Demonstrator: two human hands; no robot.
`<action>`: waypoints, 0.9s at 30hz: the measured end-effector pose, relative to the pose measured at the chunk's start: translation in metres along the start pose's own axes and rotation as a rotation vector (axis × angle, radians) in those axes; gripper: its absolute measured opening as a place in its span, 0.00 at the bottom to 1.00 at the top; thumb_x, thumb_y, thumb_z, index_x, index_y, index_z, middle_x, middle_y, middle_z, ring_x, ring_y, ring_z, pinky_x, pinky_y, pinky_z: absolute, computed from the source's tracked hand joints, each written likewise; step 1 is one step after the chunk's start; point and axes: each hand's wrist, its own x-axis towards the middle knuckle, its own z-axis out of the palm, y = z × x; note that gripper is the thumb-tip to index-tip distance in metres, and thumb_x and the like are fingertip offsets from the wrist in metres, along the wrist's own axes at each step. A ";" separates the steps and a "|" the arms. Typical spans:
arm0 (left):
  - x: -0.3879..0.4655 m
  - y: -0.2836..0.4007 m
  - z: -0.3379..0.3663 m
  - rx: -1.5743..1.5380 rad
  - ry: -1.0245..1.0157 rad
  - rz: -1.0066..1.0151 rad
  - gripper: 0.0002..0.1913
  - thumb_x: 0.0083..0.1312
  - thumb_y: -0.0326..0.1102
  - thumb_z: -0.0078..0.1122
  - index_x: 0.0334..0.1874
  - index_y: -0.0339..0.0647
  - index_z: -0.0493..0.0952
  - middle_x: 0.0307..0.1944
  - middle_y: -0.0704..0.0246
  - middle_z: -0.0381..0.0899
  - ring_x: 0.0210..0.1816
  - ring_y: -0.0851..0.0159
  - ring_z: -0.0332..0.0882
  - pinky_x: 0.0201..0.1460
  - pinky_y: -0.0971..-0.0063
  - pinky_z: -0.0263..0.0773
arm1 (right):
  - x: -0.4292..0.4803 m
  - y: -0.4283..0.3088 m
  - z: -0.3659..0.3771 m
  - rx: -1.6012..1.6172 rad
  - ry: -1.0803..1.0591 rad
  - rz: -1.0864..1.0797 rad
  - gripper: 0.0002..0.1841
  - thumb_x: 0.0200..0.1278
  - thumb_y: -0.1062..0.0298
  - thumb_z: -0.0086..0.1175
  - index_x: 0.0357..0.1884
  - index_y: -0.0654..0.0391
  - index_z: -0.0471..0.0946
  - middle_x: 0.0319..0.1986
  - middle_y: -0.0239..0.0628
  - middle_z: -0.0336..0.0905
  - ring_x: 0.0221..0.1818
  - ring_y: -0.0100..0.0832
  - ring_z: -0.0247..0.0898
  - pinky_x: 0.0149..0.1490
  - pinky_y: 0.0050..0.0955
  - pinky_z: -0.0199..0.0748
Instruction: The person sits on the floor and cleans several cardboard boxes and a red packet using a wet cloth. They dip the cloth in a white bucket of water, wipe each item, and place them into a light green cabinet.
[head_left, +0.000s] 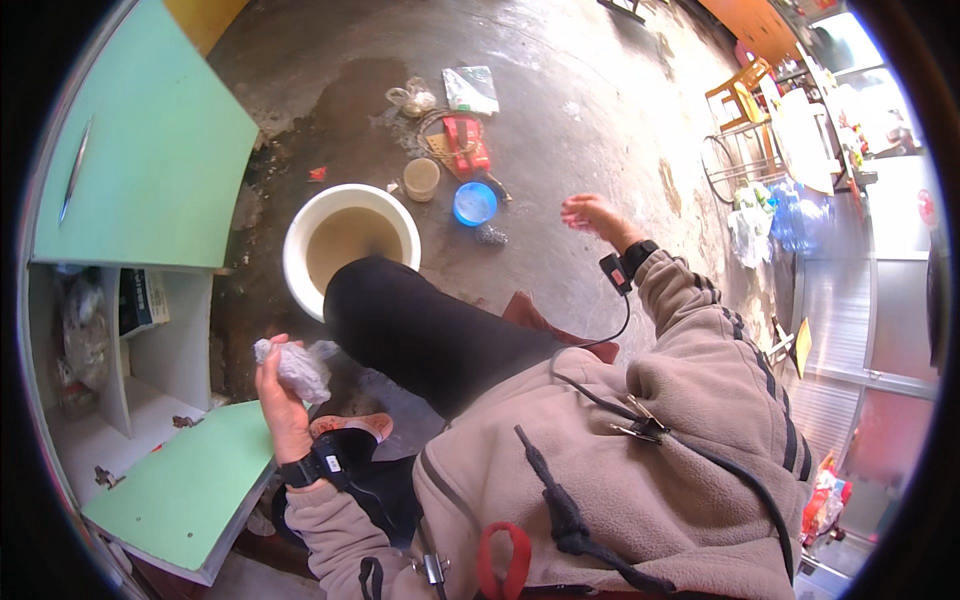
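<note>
My left hand holds a crumpled, pale grey cloth above the inner side of an open green cabinet door. My right hand is raised over the concrete floor, its fingers apart and nothing in it. In front of my knee stands a white bucket of murky, brownish water. Beside it are a round tub and a blue bowl with whitish contents. A metal scouring pad lies by the blue bowl, on the side toward me.
Beyond the bowls lie a red packet, a coil of wire, a clear plastic bag and a knotted bag. Cabinet compartments at the left hold bags and a box. A wooden chair and hanging plastic bags are at the right.
</note>
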 end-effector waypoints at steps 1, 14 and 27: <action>0.001 -0.001 0.000 -0.003 0.030 -0.022 0.16 0.67 0.39 0.55 0.50 0.36 0.77 0.40 0.61 0.81 0.42 0.66 0.78 0.49 0.72 0.72 | 0.001 0.017 -0.004 -0.002 0.059 0.089 0.15 0.64 0.63 0.59 0.50 0.57 0.76 0.40 0.35 0.82 0.38 0.27 0.80 0.45 0.27 0.80; 0.003 -0.008 -0.006 0.040 0.089 -0.072 0.17 0.68 0.41 0.54 0.52 0.37 0.76 0.42 0.61 0.80 0.44 0.64 0.76 0.50 0.70 0.71 | 0.132 0.011 0.072 -0.262 -0.024 -0.035 0.24 0.58 0.60 0.65 0.54 0.62 0.76 0.41 0.42 0.82 0.37 0.33 0.82 0.40 0.30 0.83; -0.007 0.001 -0.004 0.027 0.234 -0.147 0.17 0.69 0.38 0.48 0.54 0.32 0.72 0.42 0.57 0.77 0.46 0.61 0.75 0.54 0.67 0.70 | 0.214 -0.029 0.141 -0.771 0.281 -0.159 0.41 0.45 0.44 0.68 0.56 0.65 0.72 0.50 0.56 0.78 0.53 0.51 0.75 0.57 0.40 0.74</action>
